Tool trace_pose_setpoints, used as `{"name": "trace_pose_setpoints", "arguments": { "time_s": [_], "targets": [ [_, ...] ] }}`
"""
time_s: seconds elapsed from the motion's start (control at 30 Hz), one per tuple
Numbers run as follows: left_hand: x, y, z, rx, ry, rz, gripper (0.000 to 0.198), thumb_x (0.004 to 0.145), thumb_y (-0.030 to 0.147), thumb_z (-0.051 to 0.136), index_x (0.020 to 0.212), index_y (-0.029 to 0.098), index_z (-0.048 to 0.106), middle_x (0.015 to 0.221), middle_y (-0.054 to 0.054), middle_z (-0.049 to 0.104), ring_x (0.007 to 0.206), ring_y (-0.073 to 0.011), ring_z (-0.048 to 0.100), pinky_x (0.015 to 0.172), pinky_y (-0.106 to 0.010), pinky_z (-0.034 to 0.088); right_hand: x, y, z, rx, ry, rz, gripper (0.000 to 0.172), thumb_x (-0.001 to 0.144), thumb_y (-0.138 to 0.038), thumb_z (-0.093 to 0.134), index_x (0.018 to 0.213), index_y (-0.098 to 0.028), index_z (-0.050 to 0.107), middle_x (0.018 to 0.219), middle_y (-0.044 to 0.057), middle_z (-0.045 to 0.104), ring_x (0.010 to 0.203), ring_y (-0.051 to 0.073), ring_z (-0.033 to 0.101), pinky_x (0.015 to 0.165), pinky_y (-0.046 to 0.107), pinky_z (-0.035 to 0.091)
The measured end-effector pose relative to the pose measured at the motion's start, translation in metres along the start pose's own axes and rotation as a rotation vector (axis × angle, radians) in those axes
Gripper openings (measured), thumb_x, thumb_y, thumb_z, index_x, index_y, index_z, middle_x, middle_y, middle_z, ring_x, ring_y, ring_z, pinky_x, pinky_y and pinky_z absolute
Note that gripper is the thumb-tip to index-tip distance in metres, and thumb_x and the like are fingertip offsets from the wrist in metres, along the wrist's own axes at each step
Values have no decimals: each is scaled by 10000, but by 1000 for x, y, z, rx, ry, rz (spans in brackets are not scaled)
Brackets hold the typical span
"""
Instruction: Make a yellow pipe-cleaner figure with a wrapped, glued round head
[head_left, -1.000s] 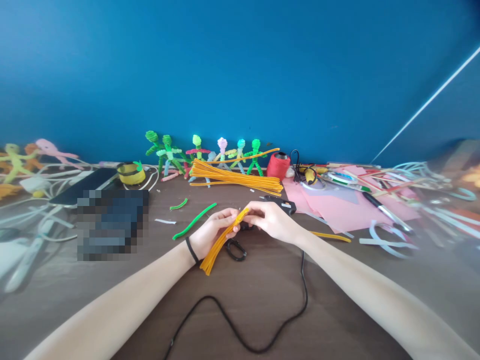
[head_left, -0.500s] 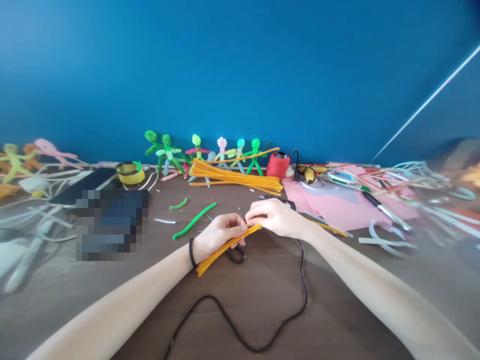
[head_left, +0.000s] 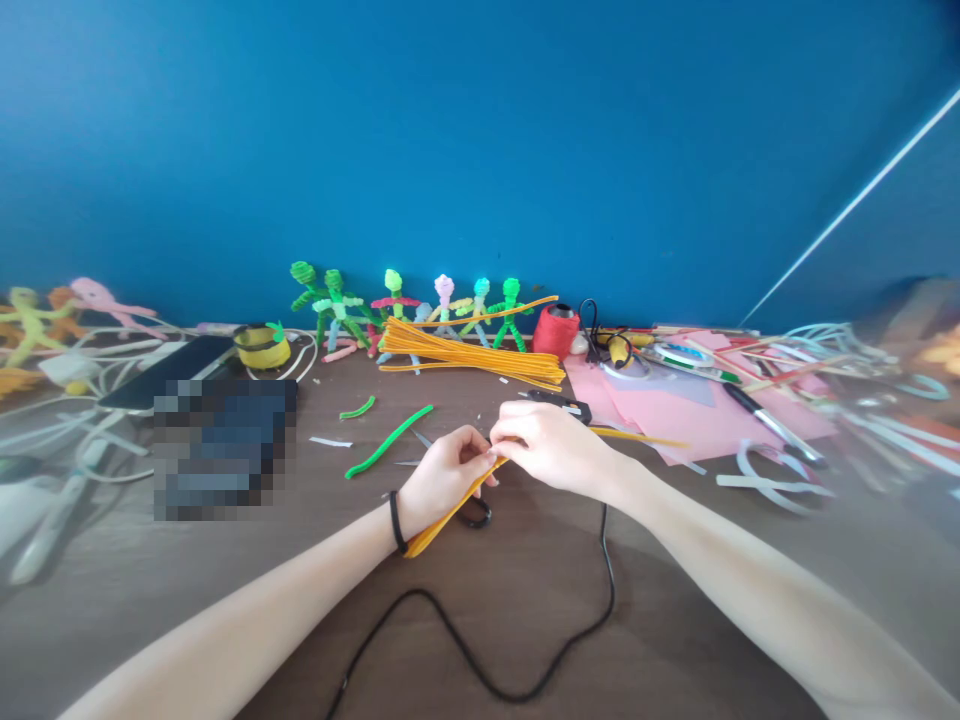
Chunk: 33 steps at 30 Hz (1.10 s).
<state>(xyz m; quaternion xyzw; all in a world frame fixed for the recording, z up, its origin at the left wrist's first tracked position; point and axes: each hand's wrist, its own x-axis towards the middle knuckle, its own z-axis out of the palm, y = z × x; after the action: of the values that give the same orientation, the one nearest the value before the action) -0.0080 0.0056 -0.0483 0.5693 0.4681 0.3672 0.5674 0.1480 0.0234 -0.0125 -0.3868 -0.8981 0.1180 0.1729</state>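
Observation:
My left hand [head_left: 442, 475] is closed around a bunch of orange pipe cleaners [head_left: 450, 515], whose lower end sticks out past my wrist. My right hand [head_left: 551, 445] pinches the top end of the same bunch, fingers closed, and one orange strand [head_left: 637, 436] trails off to the right behind it. The two hands touch over the middle of the brown table [head_left: 525, 610]. A black scissor handle [head_left: 474, 512] lies partly hidden under my left hand.
A pile of orange pipe cleaners [head_left: 465, 355] lies behind, before a row of pipe-cleaner figures [head_left: 442, 300]. Green pieces [head_left: 386, 442] lie left. A red thread spool [head_left: 556, 330], pink paper [head_left: 675, 410], a glue gun [head_left: 559, 405] with black cord [head_left: 480, 670], and a phone [head_left: 169, 370] surround.
The orange bunch has tipped flatter and slid lower along my left wrist. My right hand shifted slightly right and up, drawing one strand out toward the pink paper.

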Motion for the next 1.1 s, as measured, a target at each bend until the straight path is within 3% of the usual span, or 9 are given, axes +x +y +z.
{"name": "trace_pose_setpoints", "arguments": {
  "time_s": [0.3, 0.5, 0.8, 1.1],
  "targets": [
    [0, -11, 2, -15, 184, 97, 171, 715, 299, 541, 669, 174, 434, 517, 30, 560, 414, -72, 458, 422, -188, 348, 0, -13, 7, 54, 119, 178, 142, 787, -191, 537, 691, -154, 635, 715, 23, 603, 633, 115, 525, 592, 234, 348],
    [3, -11, 0, -162, 218, 93, 127, 684, 229, 550, 651, 169, 443, 516, 43, 529, 424, -68, 442, 443, -196, 343, -3, -16, 12, 269, 196, 163, 161, 777, -165, 530, 666, -158, 646, 699, 20, 653, 635, 116, 557, 616, 228, 392],
    [3, -9, -2, -288, 240, 76, 140, 684, 248, 568, 652, 165, 459, 521, 42, 512, 477, -74, 432, 496, -202, 326, -2, -14, 14, 692, 81, 306, 192, 760, -227, 516, 788, -114, 669, 652, 39, 627, 464, 80, 478, 467, 209, 385],
    [3, -6, -6, -413, 179, -2, 150, 676, 241, 587, 655, 162, 462, 548, 44, 478, 515, -78, 451, 527, -203, 322, -2, -7, 14, 771, 7, 306, 245, 754, -231, 502, 875, -111, 678, 662, 42, 606, 430, 54, 396, 417, 204, 306]
  ]
}}
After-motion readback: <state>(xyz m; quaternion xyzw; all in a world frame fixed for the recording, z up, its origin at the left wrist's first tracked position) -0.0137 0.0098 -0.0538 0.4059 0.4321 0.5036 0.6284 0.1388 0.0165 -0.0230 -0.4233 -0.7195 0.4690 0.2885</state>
